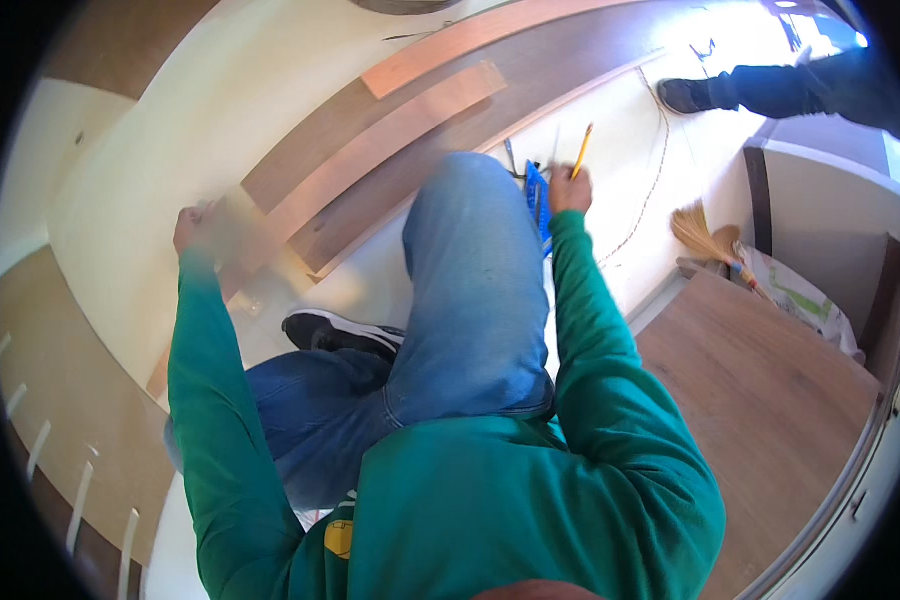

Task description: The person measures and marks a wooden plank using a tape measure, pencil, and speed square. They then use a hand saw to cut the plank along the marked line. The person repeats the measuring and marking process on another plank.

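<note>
My right hand is closed around a yellow pencil, which points up and away from the fist. Just left of that hand lies a bright blue object on the pale floor; its kind is hard to make out. At the left, my left hand is beside the near end of long brown wooden boards. A blurred patch covers part of it, so its grip is unclear. A narrower, lighter wood strip lies along the boards.
A straw broom and a white sack are at the right, beside a wood-coloured panel. Another person's leg and dark shoe reach in at the upper right. A thin cord trails over the floor.
</note>
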`<state>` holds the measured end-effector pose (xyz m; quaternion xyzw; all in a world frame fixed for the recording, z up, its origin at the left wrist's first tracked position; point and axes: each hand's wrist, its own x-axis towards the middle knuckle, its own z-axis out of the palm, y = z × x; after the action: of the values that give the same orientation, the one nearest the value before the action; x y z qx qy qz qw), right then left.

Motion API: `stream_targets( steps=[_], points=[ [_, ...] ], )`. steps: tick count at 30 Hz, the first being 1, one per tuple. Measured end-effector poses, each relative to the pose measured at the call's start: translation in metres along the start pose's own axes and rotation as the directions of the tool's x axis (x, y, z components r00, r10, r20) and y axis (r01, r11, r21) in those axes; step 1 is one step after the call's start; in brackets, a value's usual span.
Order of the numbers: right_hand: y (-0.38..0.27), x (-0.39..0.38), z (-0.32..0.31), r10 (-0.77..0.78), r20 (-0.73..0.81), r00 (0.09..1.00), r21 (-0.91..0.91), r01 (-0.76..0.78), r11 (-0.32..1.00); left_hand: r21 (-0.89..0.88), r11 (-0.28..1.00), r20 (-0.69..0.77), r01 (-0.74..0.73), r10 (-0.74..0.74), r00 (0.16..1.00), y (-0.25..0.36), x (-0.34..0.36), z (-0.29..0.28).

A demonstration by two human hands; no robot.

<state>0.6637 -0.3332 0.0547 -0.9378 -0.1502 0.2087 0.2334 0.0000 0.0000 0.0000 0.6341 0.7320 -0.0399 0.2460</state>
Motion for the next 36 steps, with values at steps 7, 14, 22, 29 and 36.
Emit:
stream_targets(
  steps=[7, 14, 22, 29, 36],
  points=[
    [0.082, -0.094, 0.001, 0.135, -0.205, 0.970, -0.294, -0.192, 0.936, -0.033, 0.998, -0.344, 0.044, -0.052, 0.937, 0.115, -0.081, -0.036],
    [0.156, -0.095, 0.024, 0.308, -0.079, 0.948, -0.295, -0.318, 0.901, -0.120, 0.750, -0.449, -0.650, 0.543, 0.709, 0.244, -0.126, 0.000],
    [0.115, -0.090, 0.001, 0.126, -0.086, 0.988, 0.449, -0.074, 0.890, -0.126, 0.644, -0.484, -0.755, 0.624, 0.613, 0.306, -0.210, 0.050],
    [-0.032, -0.063, -0.156, -0.303, -0.573, 0.761, 0.052, 0.403, 0.914, -0.297, 0.587, -0.712, -0.753, 0.389, 0.584, 0.312, -0.181, -0.017],
    [-0.254, -0.118, -0.162, -0.549, -0.404, 0.732, 0.497, 0.679, 0.540, -0.482, 0.377, -0.751, -0.790, 0.286, 0.595, 0.358, -0.176, -0.121]
  ],
)
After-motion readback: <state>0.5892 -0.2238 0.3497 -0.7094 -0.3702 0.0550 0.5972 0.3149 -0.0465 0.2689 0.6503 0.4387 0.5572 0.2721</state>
